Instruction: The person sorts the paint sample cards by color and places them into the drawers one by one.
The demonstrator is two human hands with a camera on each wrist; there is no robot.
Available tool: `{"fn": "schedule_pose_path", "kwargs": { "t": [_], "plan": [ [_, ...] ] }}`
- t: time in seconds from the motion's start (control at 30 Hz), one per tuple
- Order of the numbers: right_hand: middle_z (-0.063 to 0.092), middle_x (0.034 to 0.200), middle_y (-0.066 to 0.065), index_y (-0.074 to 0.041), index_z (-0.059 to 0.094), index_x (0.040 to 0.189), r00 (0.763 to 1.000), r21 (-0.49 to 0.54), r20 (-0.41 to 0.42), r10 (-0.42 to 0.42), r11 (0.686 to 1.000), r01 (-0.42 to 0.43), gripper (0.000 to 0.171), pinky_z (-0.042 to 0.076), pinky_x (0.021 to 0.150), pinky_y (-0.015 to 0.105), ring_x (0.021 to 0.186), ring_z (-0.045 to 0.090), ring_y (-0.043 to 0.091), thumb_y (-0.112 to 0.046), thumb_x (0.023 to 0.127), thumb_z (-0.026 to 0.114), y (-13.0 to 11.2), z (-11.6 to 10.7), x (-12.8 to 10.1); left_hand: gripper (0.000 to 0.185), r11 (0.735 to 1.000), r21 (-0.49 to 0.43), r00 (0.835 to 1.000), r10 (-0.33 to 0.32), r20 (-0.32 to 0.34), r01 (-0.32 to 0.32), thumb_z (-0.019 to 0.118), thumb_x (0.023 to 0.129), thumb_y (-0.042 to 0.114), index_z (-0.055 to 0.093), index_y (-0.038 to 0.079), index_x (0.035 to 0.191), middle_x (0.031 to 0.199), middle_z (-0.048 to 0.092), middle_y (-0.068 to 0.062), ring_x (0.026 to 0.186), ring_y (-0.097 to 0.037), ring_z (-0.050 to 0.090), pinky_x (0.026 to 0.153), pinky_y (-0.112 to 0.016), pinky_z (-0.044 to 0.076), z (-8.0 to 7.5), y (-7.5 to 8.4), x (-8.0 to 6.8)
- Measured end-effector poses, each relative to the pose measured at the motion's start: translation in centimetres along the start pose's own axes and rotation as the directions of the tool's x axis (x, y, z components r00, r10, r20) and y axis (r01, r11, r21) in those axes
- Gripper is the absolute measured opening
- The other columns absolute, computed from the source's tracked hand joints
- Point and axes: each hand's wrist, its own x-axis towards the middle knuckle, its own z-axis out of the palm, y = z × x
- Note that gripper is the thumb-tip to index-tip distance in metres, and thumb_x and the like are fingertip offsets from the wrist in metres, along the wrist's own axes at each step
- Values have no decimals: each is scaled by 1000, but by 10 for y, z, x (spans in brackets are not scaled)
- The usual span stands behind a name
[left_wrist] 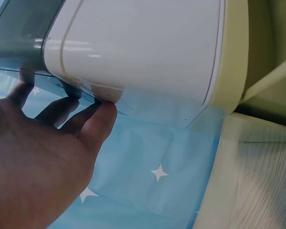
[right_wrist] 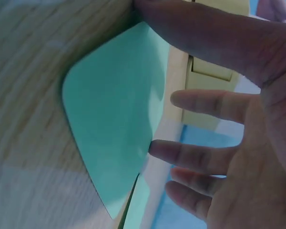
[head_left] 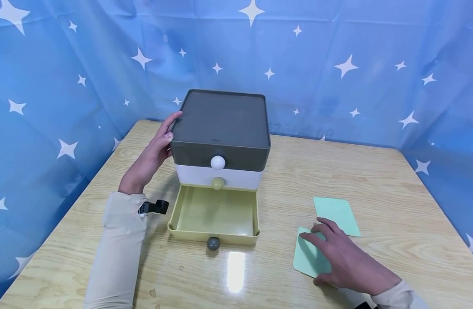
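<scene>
A small stacked drawer box [head_left: 224, 118] has a dark grey top tier, a white middle tier and a pale yellow-green bottom. Its bottom drawer [head_left: 194, 235] is pulled out, with a grey round knob [head_left: 213, 243] and nothing visible inside. My left hand [head_left: 145, 156] rests against the box's left side, fingertips touching the wall [left_wrist: 148, 52] in the left wrist view. Over a mint-green card [head_left: 308, 257] on the table, my right hand [head_left: 346, 262] spreads its fingers and thumb around the card's edges. One fingertip meets the card's edge [right_wrist: 109, 105] in the right wrist view.
A second mint-green sheet [head_left: 338, 214] lies just beyond the right hand. White [head_left: 218, 162] and yellow-green [head_left: 218, 183] knobs mark the upper drawers. A blue curtain [head_left: 317, 51] with white stars stands behind the wooden table [head_left: 375, 180] and along its sides.
</scene>
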Motion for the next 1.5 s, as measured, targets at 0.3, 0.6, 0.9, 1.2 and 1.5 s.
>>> {"fn": "schedule_pose_path", "kwargs": {
  "t": [0.3,0.6,0.9,1.2,1.5],
  "plan": [
    [51,121,3,-26,61,127,993,-30,-98,-63,998,60,97,50,84,48,124,42,29,-48,41,98,-2,3,1,55,1000,-10,1000,6,11,-5,29,105,37,20,39,159,165,19,-2,140,-21,33,107,-39,29,2,0,1],
    [49,125,5,-26,60,129,997,-6,-65,-46,999,45,91,51,82,40,112,49,21,-42,47,97,-7,-2,2,54,1000,8,1000,7,16,-7,29,106,40,19,40,159,165,19,-4,139,-21,34,106,-38,31,1,1,0],
    [50,129,8,-23,61,128,1000,16,-30,-7,1000,7,83,53,70,27,92,61,13,-38,54,96,-10,-15,10,54,1000,-3,1000,8,12,-8,29,106,38,20,39,159,164,20,-2,137,-20,35,106,-37,31,1,0,-1],
    [54,128,8,-23,66,122,986,-26,-150,-71,997,68,79,53,75,35,93,63,16,-41,52,97,-9,-22,28,54,1000,-6,1000,12,26,-12,28,106,39,18,39,159,165,18,-3,140,-19,33,108,-38,29,0,0,-1],
    [55,130,10,-20,67,120,971,-7,-200,-135,991,136,75,54,77,36,97,65,18,-43,55,95,-14,-37,52,53,1000,8,1000,5,10,-5,28,106,39,19,41,159,164,20,-3,137,-19,36,105,-36,32,-2,-1,-1]
  ]
}}
